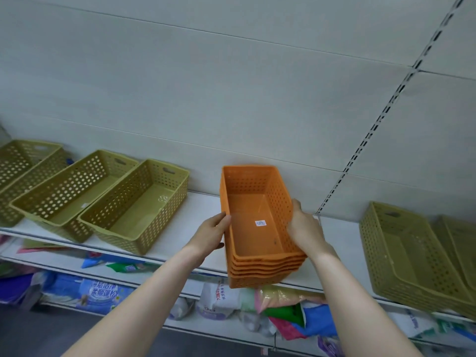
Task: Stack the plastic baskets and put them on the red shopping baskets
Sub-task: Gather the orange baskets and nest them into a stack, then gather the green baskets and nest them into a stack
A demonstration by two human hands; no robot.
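A nested stack of several orange perforated plastic baskets [257,228] is at the front of the white shelf [195,210], its near end jutting over the edge. My left hand [211,233] grips its left wall and my right hand [305,228] grips its right wall. A white price sticker lies on the top basket's floor. Three olive-green perforated baskets [136,207] stand side by side on the shelf to the left. More olive-green baskets [412,256], nested, sit on the shelf at the right. No red shopping baskets are in view.
The grey back panel [231,86] rises behind the shelf, with a slotted upright [373,135] at the right. Lower shelves hold bagged goods [103,292] in blue, white and pink packaging. Dark floor shows at the bottom left.
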